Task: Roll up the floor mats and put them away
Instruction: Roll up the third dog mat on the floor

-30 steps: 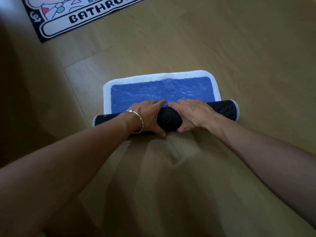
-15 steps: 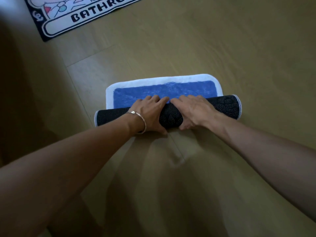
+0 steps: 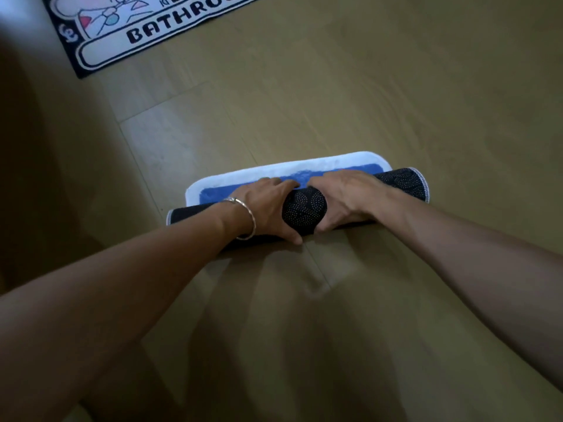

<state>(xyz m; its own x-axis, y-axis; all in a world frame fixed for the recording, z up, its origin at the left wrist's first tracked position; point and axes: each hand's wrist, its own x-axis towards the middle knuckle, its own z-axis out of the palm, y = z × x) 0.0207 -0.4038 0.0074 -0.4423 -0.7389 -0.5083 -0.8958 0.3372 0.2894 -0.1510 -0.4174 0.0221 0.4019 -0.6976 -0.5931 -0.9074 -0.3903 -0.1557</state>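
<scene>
A blue mat with a white border [image 3: 274, 173] lies on the wooden floor, most of it wound into a roll whose black dotted underside [image 3: 304, 208] faces up. My left hand [image 3: 268, 205], with a silver bracelet at the wrist, grips the roll left of its middle. My right hand [image 3: 347, 196] grips it just to the right, fingers over the top and thumb under the near side. Only a narrow strip of blue and white remains flat beyond the roll. A second mat [image 3: 146, 28], black-edged with the printed word BATHROOM cut off, lies flat at the far left.
Bare wooden floor [image 3: 396, 86] stretches to the right and beyond the roll. A dark shadowed area [image 3: 36, 178] fills the left side. My forearms cross the near floor.
The roll has advanced away from me over the mat, so the flat blue strip is narrower than a second ago. Both hands stayed on the roll.
</scene>
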